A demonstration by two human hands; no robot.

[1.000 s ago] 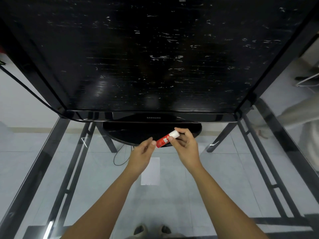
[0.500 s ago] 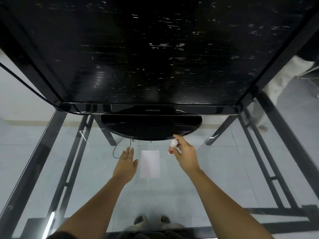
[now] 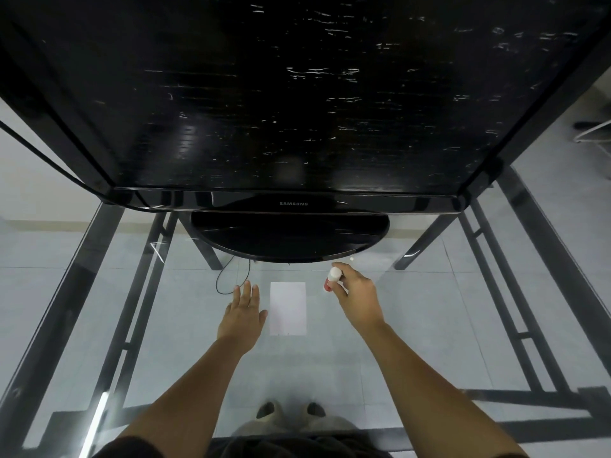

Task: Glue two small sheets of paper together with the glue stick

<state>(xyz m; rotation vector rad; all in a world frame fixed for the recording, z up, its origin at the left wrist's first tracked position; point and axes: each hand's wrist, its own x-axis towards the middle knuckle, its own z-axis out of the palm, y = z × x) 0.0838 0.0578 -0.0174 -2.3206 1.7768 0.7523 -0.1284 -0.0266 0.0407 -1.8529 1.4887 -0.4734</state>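
A small white paper sheet (image 3: 288,308) lies flat on the glass table (image 3: 413,342), between my two hands. I cannot tell whether it is one sheet or two stacked. My right hand (image 3: 358,297) holds the red and white glue stick (image 3: 331,278) upright, just right of the paper's far corner, its red end down near the glass. My left hand (image 3: 243,312) rests flat with fingers apart, just left of the paper, holding nothing.
A large black Samsung monitor (image 3: 297,94) leans over the far half of the table, its round base (image 3: 289,238) just beyond the paper. A thin cable (image 3: 228,279) loops near my left hand. Black table frame bars (image 3: 542,292) show through the glass.
My left hand let go of the glue stick and dropped flat beside the paper. My right hand swung the stick from slanted to upright and lowered it to the right of the sheet.
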